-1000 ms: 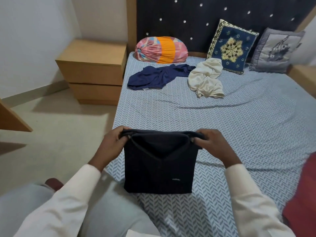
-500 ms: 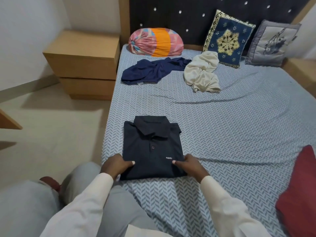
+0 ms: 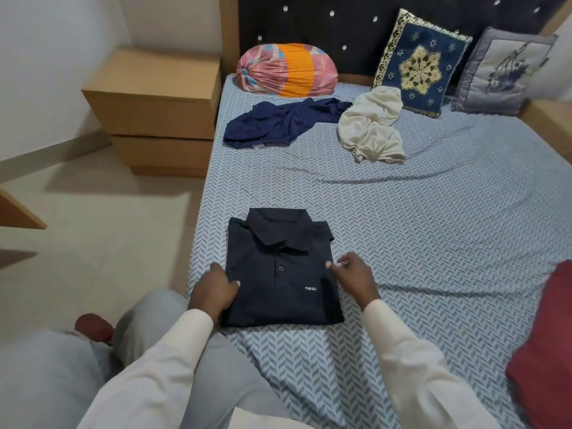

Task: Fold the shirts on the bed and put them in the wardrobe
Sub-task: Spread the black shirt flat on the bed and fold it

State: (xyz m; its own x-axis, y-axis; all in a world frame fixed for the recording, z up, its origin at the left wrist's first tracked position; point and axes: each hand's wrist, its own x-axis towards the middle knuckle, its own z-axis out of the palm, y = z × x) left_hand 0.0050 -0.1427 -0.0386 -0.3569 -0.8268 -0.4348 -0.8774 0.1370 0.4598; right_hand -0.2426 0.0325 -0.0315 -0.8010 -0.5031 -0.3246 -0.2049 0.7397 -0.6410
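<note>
A dark navy polo shirt (image 3: 278, 274) lies folded into a rectangle, collar up, near the left edge of the bed (image 3: 433, 227). My left hand (image 3: 213, 289) grips its left edge, thumb on top of the cloth. At the shirt's right edge my right hand (image 3: 353, 277), slightly blurred, touches the cloth with thumb and fingertips. Further up the bed lie a crumpled navy blue shirt (image 3: 278, 123) and, to its right, a crumpled cream shirt (image 3: 371, 128). No wardrobe is in view.
A pink-and-orange bolster (image 3: 286, 74), a blue embroidered cushion (image 3: 421, 63) and a grey cushion (image 3: 501, 72) line the headboard. A red cushion (image 3: 548, 345) lies at the right. A wooden nightstand (image 3: 154, 100) stands left of the bed, by open floor (image 3: 108, 227).
A second ago both hands held the shirt up by its top edge. They laid it flat, collar up, and have since slid from its near edge up to its two sides.
</note>
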